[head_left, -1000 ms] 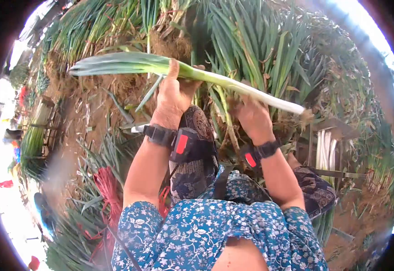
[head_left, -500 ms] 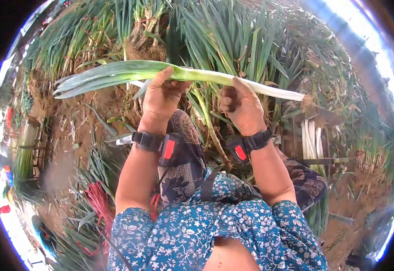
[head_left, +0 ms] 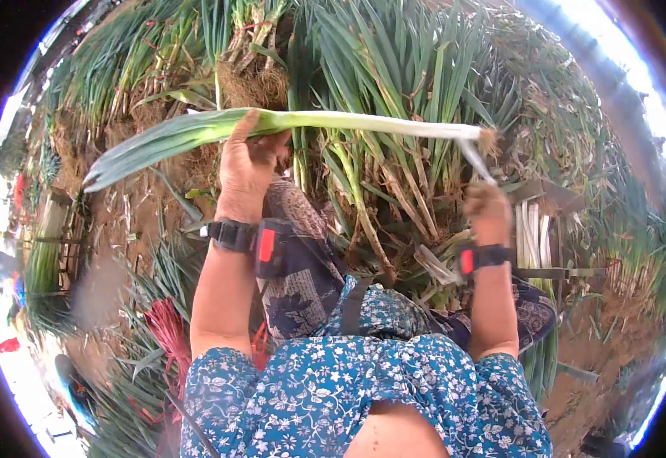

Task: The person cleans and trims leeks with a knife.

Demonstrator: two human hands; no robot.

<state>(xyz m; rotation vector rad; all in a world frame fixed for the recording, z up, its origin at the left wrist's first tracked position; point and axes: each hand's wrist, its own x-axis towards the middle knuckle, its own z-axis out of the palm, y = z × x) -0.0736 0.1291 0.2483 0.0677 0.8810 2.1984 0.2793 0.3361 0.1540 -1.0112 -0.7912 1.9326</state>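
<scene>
My left hand [head_left: 246, 156] is closed around a long green onion [head_left: 363, 122] where its green leaves meet the pale stalk. The onion lies nearly level, leaves to the left and root end to the right. My right hand [head_left: 488, 210], blurred by motion, is closed below the root end. A thin whitish strip of outer skin [head_left: 473, 159] runs from the onion's root end down into its fingers. Behind the held onion stand many unpeeled green onions [head_left: 394, 84] with dry brown outer leaves.
White peeled stalks [head_left: 532, 233] rest in a holder at my right. More onions in a rack [head_left: 45, 252] stand at far left. A bunch of red ties [head_left: 166, 332] hangs near my left elbow. Onion bundles [head_left: 130, 69] and scraps lie around on bare soil.
My right hand has moved right and down from mid-stalk past the root end, drawing a strip of skin off. My left hand and the onion have shifted slightly left.
</scene>
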